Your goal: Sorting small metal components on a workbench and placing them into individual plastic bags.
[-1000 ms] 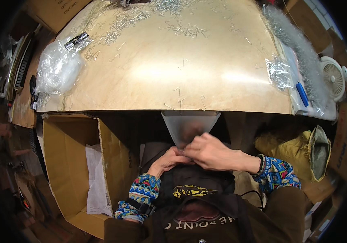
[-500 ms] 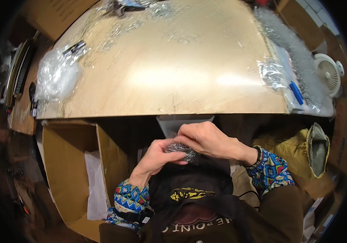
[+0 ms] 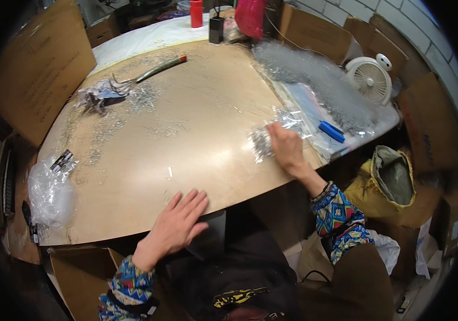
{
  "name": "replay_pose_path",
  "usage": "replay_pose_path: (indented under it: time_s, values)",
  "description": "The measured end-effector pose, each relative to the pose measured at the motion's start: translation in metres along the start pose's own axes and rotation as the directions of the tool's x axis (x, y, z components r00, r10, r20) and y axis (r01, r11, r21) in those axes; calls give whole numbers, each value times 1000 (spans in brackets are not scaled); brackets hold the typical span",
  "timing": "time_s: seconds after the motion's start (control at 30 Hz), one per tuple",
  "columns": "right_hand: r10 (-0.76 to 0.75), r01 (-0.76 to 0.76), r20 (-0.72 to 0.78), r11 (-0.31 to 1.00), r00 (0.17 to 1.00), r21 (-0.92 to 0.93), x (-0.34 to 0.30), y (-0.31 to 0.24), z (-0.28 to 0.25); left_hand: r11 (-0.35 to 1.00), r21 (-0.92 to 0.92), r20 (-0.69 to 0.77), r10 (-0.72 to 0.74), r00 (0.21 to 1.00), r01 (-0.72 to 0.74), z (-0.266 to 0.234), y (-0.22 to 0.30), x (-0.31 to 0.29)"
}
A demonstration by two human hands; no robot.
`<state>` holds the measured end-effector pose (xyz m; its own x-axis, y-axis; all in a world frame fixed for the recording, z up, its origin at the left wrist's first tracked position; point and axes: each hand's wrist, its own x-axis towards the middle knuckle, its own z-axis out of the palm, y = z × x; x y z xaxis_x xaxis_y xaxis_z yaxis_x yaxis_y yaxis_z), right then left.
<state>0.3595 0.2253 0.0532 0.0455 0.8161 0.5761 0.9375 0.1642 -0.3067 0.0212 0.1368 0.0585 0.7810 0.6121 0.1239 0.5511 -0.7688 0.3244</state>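
Observation:
My left hand lies flat on the near edge of the wooden tabletop, fingers spread and holding nothing. Farther right, my right hand is closed on a small clear plastic bag of thin silvery metal pieces, which rests on the board. Its fingertips are partly hidden by the hand. Right behind it lies another shiny clear bag. Beside this, on the right, is a blue stapler-like tool. Loose slivers of metal are scattered over the left and far parts of the tabletop.
A big clear bag of metal pieces lines the right side, near a white fan. Crumpled plastic sits at the left edge. A brush-like tool lies farther back. Below are a cardboard box and a yellow sack.
My hands have parted and risen from my lap to the tabletop. The right one has carried the small bag to the right side; the left has let go. The view has shifted.

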Motion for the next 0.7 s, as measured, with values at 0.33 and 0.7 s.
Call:
replay_pose_path:
  time_s: [0.33, 0.7]
  values:
    - [-230, 194, -117, 947, 966, -257, 43, 65, 28, 978, 100, -603, -87, 793, 184, -1, -56, -6]
    - [-449, 412, 46, 852, 893, 322, 6, -100, 24, 407, 104, -536, -746, 396, 908, -26, -140, -202]
